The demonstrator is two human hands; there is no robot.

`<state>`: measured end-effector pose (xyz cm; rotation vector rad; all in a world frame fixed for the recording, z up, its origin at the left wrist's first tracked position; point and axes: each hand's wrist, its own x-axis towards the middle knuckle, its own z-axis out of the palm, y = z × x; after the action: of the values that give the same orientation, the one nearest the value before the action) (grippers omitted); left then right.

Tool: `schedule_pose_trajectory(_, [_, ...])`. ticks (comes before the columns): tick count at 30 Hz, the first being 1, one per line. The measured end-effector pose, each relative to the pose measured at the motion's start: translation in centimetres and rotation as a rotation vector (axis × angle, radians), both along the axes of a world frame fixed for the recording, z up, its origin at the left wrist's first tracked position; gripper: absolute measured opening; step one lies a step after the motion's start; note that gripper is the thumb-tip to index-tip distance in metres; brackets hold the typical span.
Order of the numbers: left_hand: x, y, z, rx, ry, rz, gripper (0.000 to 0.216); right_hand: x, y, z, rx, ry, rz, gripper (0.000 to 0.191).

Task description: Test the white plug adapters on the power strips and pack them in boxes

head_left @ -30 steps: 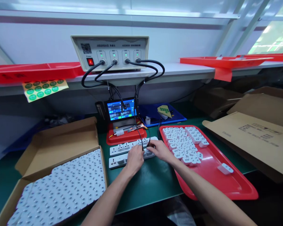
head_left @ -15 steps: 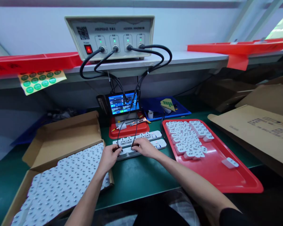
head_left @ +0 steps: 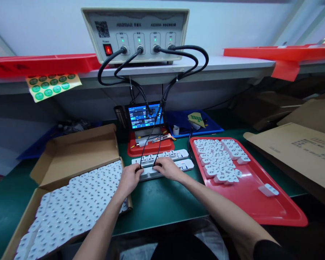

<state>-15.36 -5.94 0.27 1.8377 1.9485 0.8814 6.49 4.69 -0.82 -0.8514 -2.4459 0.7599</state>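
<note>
My left hand (head_left: 130, 177) is closed in a pinch on a thin black cable (head_left: 144, 150) at the left part of the front white power strip (head_left: 188, 165). A little to the right, my right hand (head_left: 168, 169) pinches a second black cable (head_left: 159, 146) over the same strip. The cable ends are hidden by my fingers, so I cannot tell how far they sit in the strip. Just behind lies another white power strip (head_left: 182, 154) with several sockets facing up. Both cables hang from the thicker leads above.
A tester box (head_left: 141, 27) with a lit red switch stands on the shelf above a small screen (head_left: 144, 116). At left is a cardboard box (head_left: 124, 166) of white plug adapters; at right, a red tray (head_left: 249, 196) holds more. A cardboard flap (head_left: 289, 144) lies far right.
The camera view has shifted, so everything sits slightly further right. Both hands stay on the cables at the front strip. The screen's display has changed, losing a green patch near its bottom.
</note>
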Motion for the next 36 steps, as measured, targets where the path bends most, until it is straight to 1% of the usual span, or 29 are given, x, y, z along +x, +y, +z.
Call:
schedule_pose_trajectory(4, [0.5, -0.2, -0.1, 0.039, 0.057, -0.024, 0.015, -0.1, 0.0, -0.1, -0.001, 0.006, 0.003, 0.011])
schedule_pose_trajectory(8, [0.6, -0.2, -0.2, 0.034, 0.059, -0.022, 0.014, -0.1, -0.1, 0.1, 0.02, -0.024, 0.01, 0.011])
schedule_pose_trajectory(15, [0.5, 0.0, -0.3, 0.04, 0.089, -0.033, 0.015, -0.8, -1.2, -0.2, 0.189, -0.124, -0.001, 0.009])
schedule_pose_trajectory(18, [0.3, -0.4, 0.2, 0.019, 0.137, -0.044, 0.013, -0.7, -1.4, 0.0, 0.227, -0.141, 0.004, 0.012])
schedule_pose_trajectory(20, [0.4, -1.0, 0.7, 0.053, 0.195, 0.008, 0.015, 0.6, -0.9, 0.5, 0.235, -0.111, 0.017, 0.014])
schedule_pose_trajectory(22, [1.0, -1.7, 1.3, 0.14, 0.281, 0.096, 0.025, 2.9, 0.2, 1.3, 0.226, -0.063, 0.003, 0.022])
schedule_pose_trajectory(23, [1.7, -1.9, 1.5, 0.186, 0.319, 0.113, 0.027, 4.4, 0.8, 1.7, 0.216, -0.053, -0.01, 0.028])
schedule_pose_trajectory(24, [2.6, -2.0, 1.6, 0.222, 0.347, 0.096, 0.027, 6.0, 1.4, 2.0, 0.204, -0.064, -0.023, 0.032])
schedule_pose_trajectory(26, [5.2, -1.7, 1.6, 0.253, 0.379, -0.02, 0.026, 8.8, 2.3, 2.1, 0.185, -0.146, -0.033, 0.036])
schedule_pose_trajectory(29, [10.2, -0.3, 1.4, 0.198, 0.463, -0.237, 0.027, 11.3, 2.8, 1.1, 0.169, -0.275, -0.037, 0.031])
schedule_pose_trajectory(31, [13.0, 1.1, 1.2, 0.126, 0.556, -0.311, 0.031, 11.9, 2.8, -0.4, 0.156, -0.276, -0.034, 0.029])
schedule_pose_trajectory(33, [14.5, 2.6, 0.8, 0.074, 0.618, -0.341, 0.025, 12.0, 2.9, -2.1, 0.174, -0.229, -0.008, 0.035])
schedule_pose_trajectory(36, [14.6, 4.1, -0.1, 0.022, 0.63, -0.319, 0.022, 12.2, 3.4, -4.5, 0.196, -0.194, 0.022, 0.036])
